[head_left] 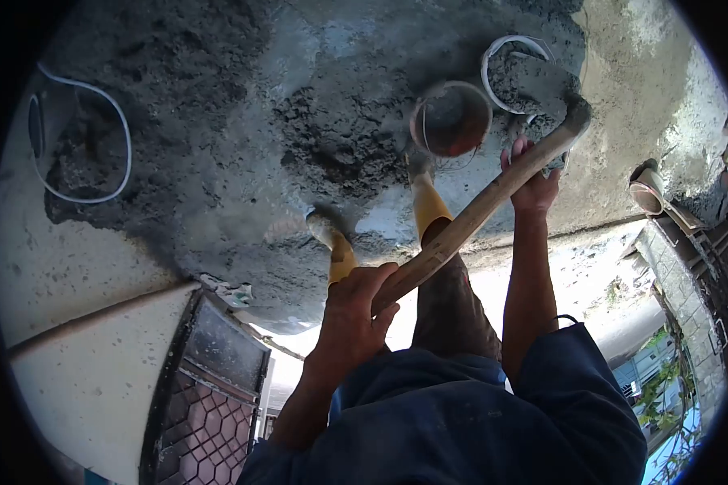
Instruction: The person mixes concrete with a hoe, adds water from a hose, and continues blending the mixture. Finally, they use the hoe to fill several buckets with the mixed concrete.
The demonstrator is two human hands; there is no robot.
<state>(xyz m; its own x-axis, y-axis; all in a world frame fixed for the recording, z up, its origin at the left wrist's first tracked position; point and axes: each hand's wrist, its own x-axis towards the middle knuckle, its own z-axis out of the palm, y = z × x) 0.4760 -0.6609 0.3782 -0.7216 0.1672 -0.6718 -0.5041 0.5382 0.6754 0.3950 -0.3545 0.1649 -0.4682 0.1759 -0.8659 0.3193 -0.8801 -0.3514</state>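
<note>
My left hand point(354, 323) is wrapped round the lower end of a long wooden handle point(469, 222), which slants up to the right. At its far end a metal blade point(542, 79) carries wet grey mortar over the rim of a white bucket point(488, 81). Just left of that bucket stands a second, darker bucket point(451, 121). My right hand point(535, 179) is beyond the handle near the blade, with curled fingers near the white bucket's edge; what they hold is partly hidden.
A heap of wet mortar point(340, 141) lies before my yellow boots point(429, 206). At the left is a container with a white rim point(128, 145). A small bucket point(647, 194) stands at the right near stacked blocks. A metal gate point(210, 404) is at the lower left.
</note>
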